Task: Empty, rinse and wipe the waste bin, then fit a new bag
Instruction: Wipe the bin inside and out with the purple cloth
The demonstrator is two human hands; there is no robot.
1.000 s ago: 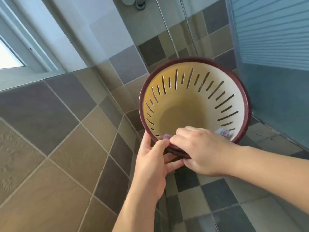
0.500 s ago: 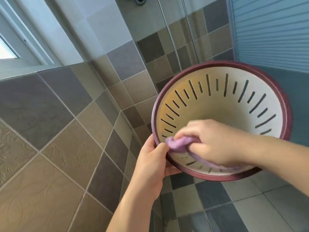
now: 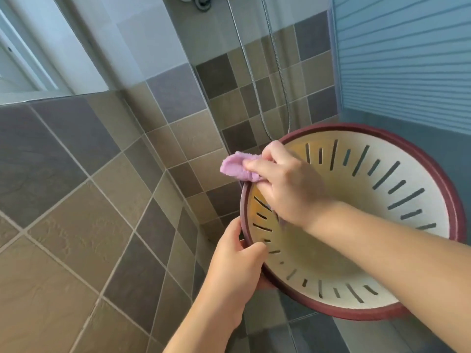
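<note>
The waste bin (image 3: 397, 159) is cream inside with dark slots and a maroon rim, and its mouth is tipped toward me. My left hand (image 3: 235, 268) grips the rim at its lower left, thumb over the inner edge. My right hand (image 3: 285, 182) holds a bunched purple cloth (image 3: 235, 166) against the upper-left part of the rim. Part of the cloth sticks out past the rim, and my right forearm crosses the bin's mouth.
Tiled walls meet in a corner (image 3: 178, 159) just left of the bin. A shower hose (image 3: 280, 80) hangs behind it. A blue slatted door (image 3: 407, 59) stands at the right, and a window frame (image 3: 30, 72) at the upper left. Tiled floor (image 3: 305, 335) lies below.
My right hand has carried the cloth from the lower-left inner wall up along the rim to its upper left. The bin now sits lower and further right in view. My left hand keeps its grip.
</note>
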